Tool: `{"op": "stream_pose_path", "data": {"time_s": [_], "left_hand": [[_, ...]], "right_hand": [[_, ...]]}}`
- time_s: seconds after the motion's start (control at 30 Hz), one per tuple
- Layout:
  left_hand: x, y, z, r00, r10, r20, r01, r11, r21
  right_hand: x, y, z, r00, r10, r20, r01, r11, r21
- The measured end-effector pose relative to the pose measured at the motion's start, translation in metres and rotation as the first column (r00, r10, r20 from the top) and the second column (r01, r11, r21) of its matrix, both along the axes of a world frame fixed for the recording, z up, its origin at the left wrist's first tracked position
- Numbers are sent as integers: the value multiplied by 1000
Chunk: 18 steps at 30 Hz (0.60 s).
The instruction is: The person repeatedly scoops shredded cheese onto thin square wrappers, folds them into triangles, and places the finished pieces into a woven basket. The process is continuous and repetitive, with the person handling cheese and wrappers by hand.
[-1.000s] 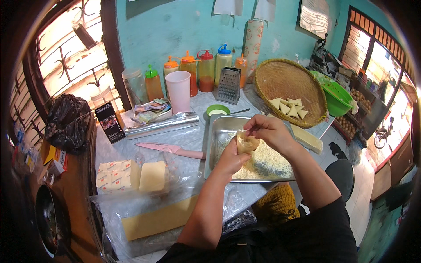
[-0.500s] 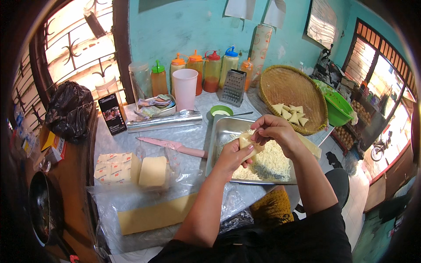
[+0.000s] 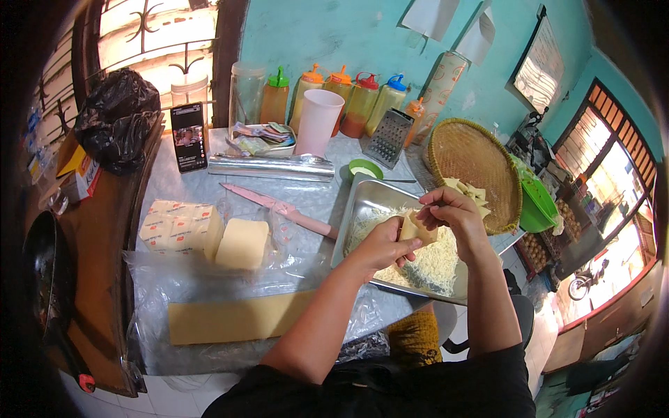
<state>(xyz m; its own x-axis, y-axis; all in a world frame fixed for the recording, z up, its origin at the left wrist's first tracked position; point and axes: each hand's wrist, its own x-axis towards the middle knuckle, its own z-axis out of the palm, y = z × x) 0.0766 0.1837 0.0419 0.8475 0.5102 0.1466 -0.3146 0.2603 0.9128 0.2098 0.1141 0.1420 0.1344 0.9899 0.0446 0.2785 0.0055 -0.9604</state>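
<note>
My left hand (image 3: 380,245) is closed around a pastry wrapper (image 3: 412,228) folded into a cone, its mouth facing up. At that mouth the bunched fingers of my right hand (image 3: 456,217) dip in; whether they pinch any filling is hidden. Both hands hover over a metal tray (image 3: 341,240) of grated cheese (image 3: 433,268). Several folded triangular pastries (image 3: 477,192) lie on a round woven tray (image 3: 481,150), partly behind my right hand. A long strip of pastry sheet (image 3: 230,322) rests on clear plastic beside my left forearm.
Left of the metal tray lie a pink knife (image 3: 279,207), a pale yellow block (image 3: 242,244) and a paper-wrapped block (image 3: 178,228). Behind are a green dish (image 3: 365,169), a box grater (image 3: 389,139), a foil roll (image 3: 272,167), a propped phone (image 3: 189,139) and several sauce bottles (image 3: 361,108).
The whole view has tilted and shifted. My hands stay over the metal tray, and the right fingers now reach into the wrapper's mouth, which shows more openly.
</note>
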Motion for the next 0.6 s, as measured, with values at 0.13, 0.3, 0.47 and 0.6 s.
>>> {"op": "stream_pose_path", "data": {"time_s": [0.13, 0.3, 0.47, 0.6], "left_hand": [[1, -1, 0, 1000, -7, 22, 8, 999, -52], [1, -2, 0, 992, 74, 104, -49, 973, -226], [0, 0, 2, 988, 103, 112, -73, 966, -248], [3, 2, -2, 992, 93, 89, -72, 974, -216]], "right_hand": [[-5, -1, -2, 992, 8, 124, -3, 999, -39], [-8, -2, 1, 998, -47, -37, 46, 998, -42], [-10, -1, -2, 996, -44, -75, 48, 998, 46], [-13, 0, -13, 995, -60, -79, 62, 998, 32]]}}
